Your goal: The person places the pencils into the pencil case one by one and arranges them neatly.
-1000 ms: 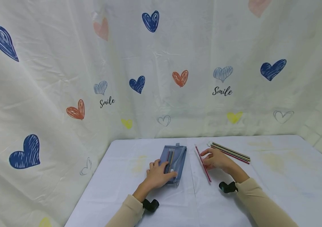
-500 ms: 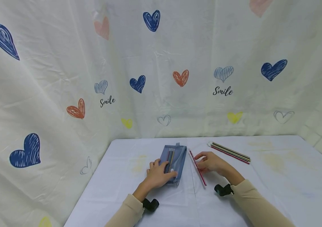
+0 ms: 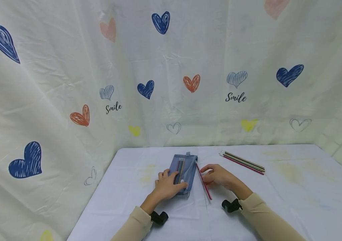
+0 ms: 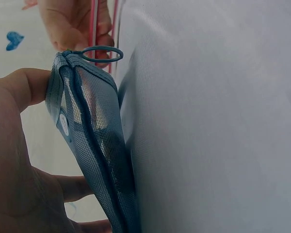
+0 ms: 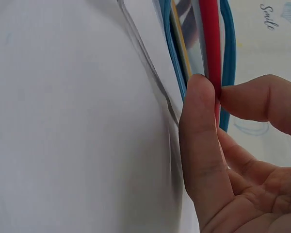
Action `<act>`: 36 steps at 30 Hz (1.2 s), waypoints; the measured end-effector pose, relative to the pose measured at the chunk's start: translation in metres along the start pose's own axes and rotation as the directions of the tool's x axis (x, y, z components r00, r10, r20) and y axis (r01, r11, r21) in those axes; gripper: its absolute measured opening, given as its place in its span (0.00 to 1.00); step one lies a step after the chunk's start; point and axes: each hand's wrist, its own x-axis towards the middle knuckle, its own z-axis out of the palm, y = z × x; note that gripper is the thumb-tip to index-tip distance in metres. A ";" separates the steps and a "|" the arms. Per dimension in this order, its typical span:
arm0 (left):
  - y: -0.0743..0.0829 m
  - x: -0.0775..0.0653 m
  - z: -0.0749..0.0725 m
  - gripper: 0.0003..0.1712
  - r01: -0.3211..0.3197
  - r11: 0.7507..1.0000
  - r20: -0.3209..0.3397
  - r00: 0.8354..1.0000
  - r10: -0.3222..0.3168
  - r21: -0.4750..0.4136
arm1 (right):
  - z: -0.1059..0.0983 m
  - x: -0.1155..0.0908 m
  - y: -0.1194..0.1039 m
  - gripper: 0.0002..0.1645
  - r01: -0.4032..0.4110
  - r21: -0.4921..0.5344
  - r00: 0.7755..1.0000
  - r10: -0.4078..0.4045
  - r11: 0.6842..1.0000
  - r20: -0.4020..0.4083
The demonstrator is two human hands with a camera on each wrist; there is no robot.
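A blue mesh zip pencil case (image 3: 190, 171) lies on the table, with several pencils (image 3: 182, 165) visible through its face. My left hand (image 3: 167, 186) rests on it with spread fingers, and the left wrist view shows thumb and fingers (image 4: 72, 188) touching the case. Just right of the case, my right hand (image 3: 217, 175) pinches a red pencil (image 3: 208, 193) between thumb and fingers. The pencil slants, its far end at the case's upper right edge. In the right wrist view, the pencil's red side (image 5: 213, 46) shows between the blue zip edges (image 5: 229, 58) of the open case.
Several pencils (image 3: 243, 161) lie side by side at the back of the table, right of the case. A white cloth (image 3: 279, 207) covers the table. Behind it hangs a curtain (image 3: 207, 43) printed with hearts. Dark wrist cameras (image 3: 159, 218) sit on both wrists.
My right hand has moved left with the red pencil, bringing the pencil's far end to the case's right edge. The left hand and the case stay in place.
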 end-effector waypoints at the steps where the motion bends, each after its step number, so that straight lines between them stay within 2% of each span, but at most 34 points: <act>1: 0.000 0.000 0.000 0.46 0.000 1.000 -0.001 1.000 0.000 0.001 | 0.002 0.001 0.000 0.26 0.003 0.004 1.000 -0.003 1.000 -0.002; 9: -0.002 -0.001 0.002 0.46 0.001 1.000 -0.011 1.000 -0.001 0.006 | 0.023 0.011 -0.004 0.28 0.017 0.035 1.000 -0.016 0.999 -0.005; 18: -0.005 0.001 0.004 0.47 -0.009 1.000 -0.008 1.000 0.009 0.013 | 0.042 0.025 -0.013 0.24 -0.052 0.031 0.985 0.057 0.998 -0.164; 24: -0.006 0.003 0.004 0.48 -0.018 1.000 -0.015 1.000 0.019 0.020 | 0.048 0.034 -0.020 0.21 -0.085 0.045 0.970 0.093 0.995 -0.226; 29: -0.005 0.003 0.004 0.48 -0.022 1.000 -0.017 1.000 0.023 0.020 | 0.051 0.039 -0.023 0.21 -0.108 0.061 0.965 0.120 0.992 -0.232; 36: -0.005 0.002 0.003 0.47 -0.018 1.000 -0.021 1.000 0.018 0.009 | 0.055 0.041 -0.023 0.23 -0.076 0.124 0.969 0.103 0.989 -0.226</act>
